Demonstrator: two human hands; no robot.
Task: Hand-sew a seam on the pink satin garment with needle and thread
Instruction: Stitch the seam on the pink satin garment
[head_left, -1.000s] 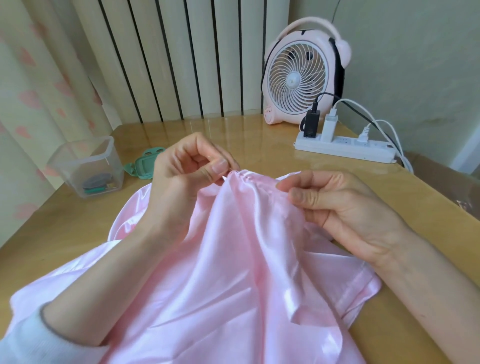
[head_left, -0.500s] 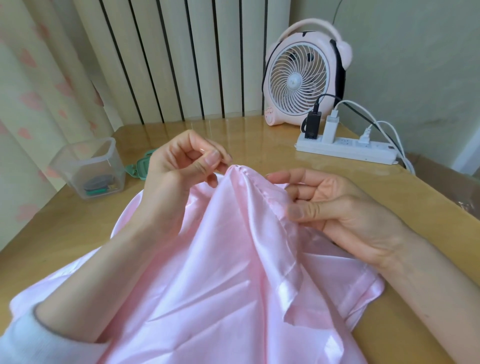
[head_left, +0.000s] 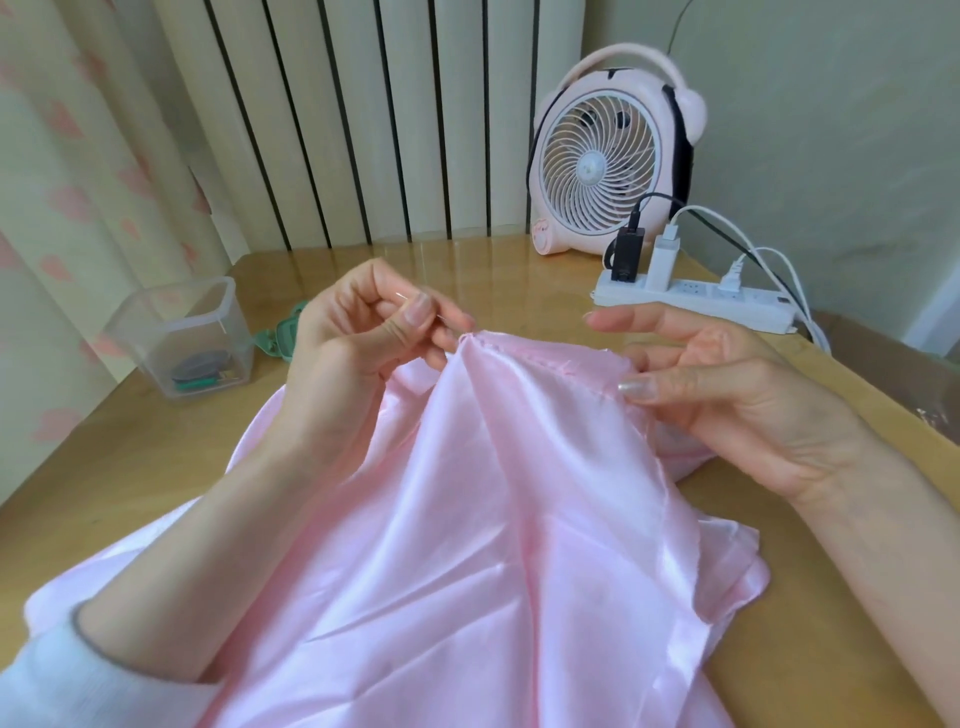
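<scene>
While the left hand (head_left: 358, 348) pinches the needle (head_left: 434, 314) between thumb and forefinger, the point sits at the lifted peak of the pink satin garment (head_left: 467, 519), which drapes over the table (head_left: 130, 467) toward me. Right hand (head_left: 727, 400): thumb clamps the seam edge (head_left: 540, 358) against the fingers (head_left: 667, 358) behind it, index finger straight and free. My reading: this keeps the slippery edge taut and raised for a clean entry. Thread too fine to see. Puckers along the edge suggest mid-seam.
</scene>
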